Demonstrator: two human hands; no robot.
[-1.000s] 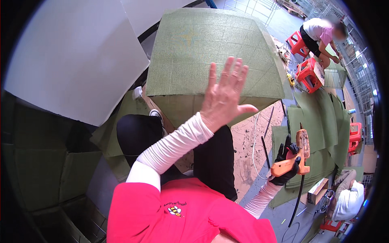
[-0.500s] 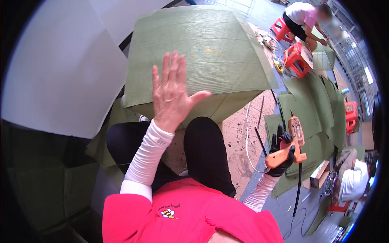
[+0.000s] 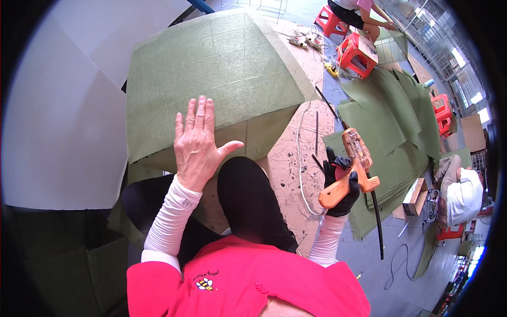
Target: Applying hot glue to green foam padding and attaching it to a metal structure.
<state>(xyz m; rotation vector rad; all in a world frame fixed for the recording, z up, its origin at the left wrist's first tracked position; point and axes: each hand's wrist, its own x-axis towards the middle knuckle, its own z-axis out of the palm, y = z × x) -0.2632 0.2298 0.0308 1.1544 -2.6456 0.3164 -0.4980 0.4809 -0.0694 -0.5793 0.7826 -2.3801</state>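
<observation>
In front of me stands a box-like form covered with green woven sheet (image 3: 216, 63). My bare left hand (image 3: 196, 150) is spread flat with the thumb out, its fingers over the near edge of the top; whether the palm touches the sheet I cannot tell. My right hand (image 3: 348, 201), in a black glove, is wrapped round the handle of an orange glue gun (image 3: 357, 150). Its nozzle points up and away, right of the box, touching nothing that I can make out. A black glue stick (image 3: 377, 224) sticks out of the gun's rear and hangs down.
Stained cardboard (image 3: 288, 182) lies on the floor, crossed by a white cord (image 3: 300, 158) and dark strips. Stacked green sheets (image 3: 385, 127) spread to the right. Red stools (image 3: 356, 55) and a person (image 3: 364, 15) are farther off; another person (image 3: 463, 198) bends at the right. Large white panels (image 3: 63, 116) stand left.
The view has shifted, so the box and stools sit farther left. My left hand has drawn back toward the box's near edge. The glue gun now leans more to the left.
</observation>
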